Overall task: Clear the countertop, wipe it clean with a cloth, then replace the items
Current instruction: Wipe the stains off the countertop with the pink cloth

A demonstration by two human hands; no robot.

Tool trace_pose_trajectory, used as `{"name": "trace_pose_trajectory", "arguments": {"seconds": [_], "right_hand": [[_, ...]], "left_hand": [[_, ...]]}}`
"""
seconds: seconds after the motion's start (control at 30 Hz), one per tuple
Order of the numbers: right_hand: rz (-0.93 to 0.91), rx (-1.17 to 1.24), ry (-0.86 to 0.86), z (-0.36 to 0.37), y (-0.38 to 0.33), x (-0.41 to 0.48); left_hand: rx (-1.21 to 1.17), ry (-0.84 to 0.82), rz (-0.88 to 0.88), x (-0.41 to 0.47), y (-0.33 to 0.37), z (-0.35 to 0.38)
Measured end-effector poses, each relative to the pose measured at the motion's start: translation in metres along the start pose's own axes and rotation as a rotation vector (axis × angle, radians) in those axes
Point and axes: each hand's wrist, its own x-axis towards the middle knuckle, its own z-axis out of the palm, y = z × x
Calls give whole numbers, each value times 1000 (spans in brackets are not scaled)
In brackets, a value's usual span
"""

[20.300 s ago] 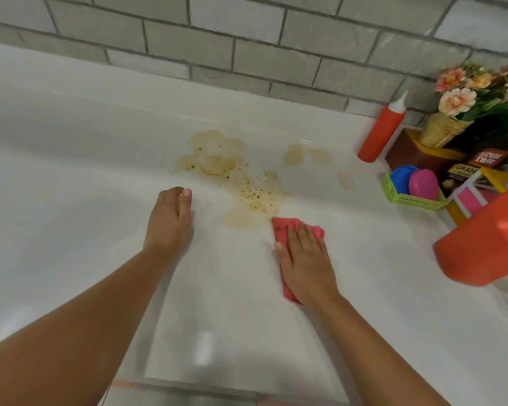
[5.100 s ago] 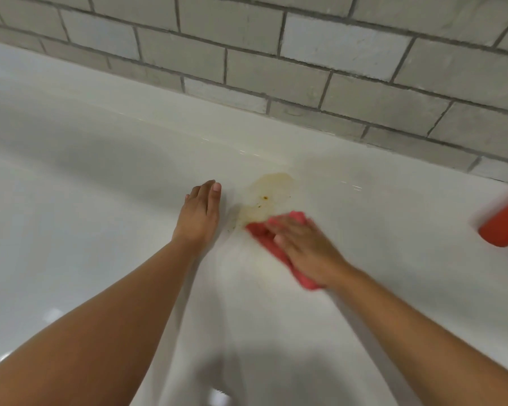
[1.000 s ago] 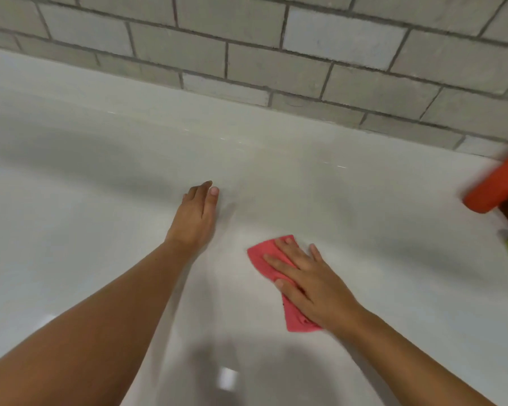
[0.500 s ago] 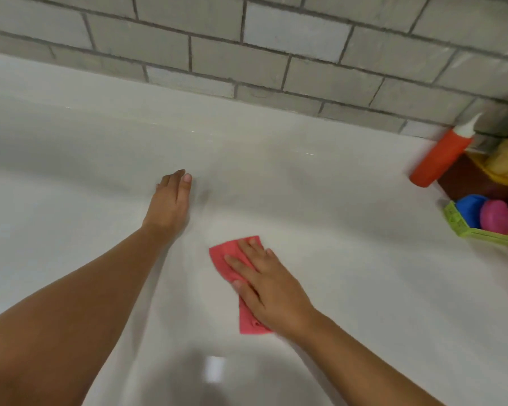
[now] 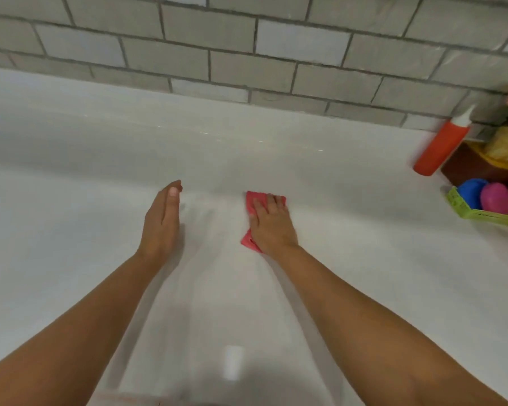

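A glossy white worktop [image 5: 71, 230] runs from left to right and meets a grey tiled wall [image 5: 232, 68] at the back. Near its middle a red cloth [image 5: 254, 199] lies flat under the right hand [image 5: 272, 227]. To the left, apart from the cloth, the left hand [image 5: 160, 224] rests on the surface, fingers straight. At the far right stand a red bottle [image 5: 439, 148] with a white tip, a green basket [image 5: 487, 217] and a dark brown block [image 5: 467, 168].
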Motion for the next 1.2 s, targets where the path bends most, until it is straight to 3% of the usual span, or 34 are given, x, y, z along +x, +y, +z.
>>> {"name": "trace_pose_trajectory", "arguments": {"seconds": [0.03, 0.1, 0.2, 0.27, 0.4, 0.5, 0.57, 0.7, 0.8, 0.9, 1.0, 1.1, 1.2], "right_hand": [[-101, 42, 22, 4, -30, -13], [-258, 112, -92, 4, -70, -54], [-359, 191, -123, -9, -57, -110], [-283, 153, -70, -19, -16, -127], [179, 65, 6, -38, 77, -115], [389, 12, 78, -37, 66, -95], [326, 18, 57, -27, 26, -93], [-25, 140, -31, -10, -51, -153], [-150, 143, -77, -24, -37, -205], [-15, 125, -21, -41, 35, -220], [271, 108, 41, -57, 107, -214], [476, 60, 174, -57, 119, -197], [377, 86, 127, -47, 79, -203]], "left_hand": [[-5, -6, 4, -5, 1, -2], [-10, -41, 9, -16, 4, -5], [-32, -107, -20, -34, 4, -9], [-48, -131, -34, -47, 5, -10], [-78, -170, -44, -67, 10, -6], [-94, -193, -42, -79, 13, 0], [-77, -198, -36, -85, 12, 3], [-28, -182, -7, -85, 11, 3], [-11, -184, 13, -87, 13, 1], [-45, -172, 24, -97, 22, 1], [-65, -181, 26, -112, 32, 4], [-35, -229, 20, -133, 39, 15], [40, -276, 16, -157, 44, 35]]}}
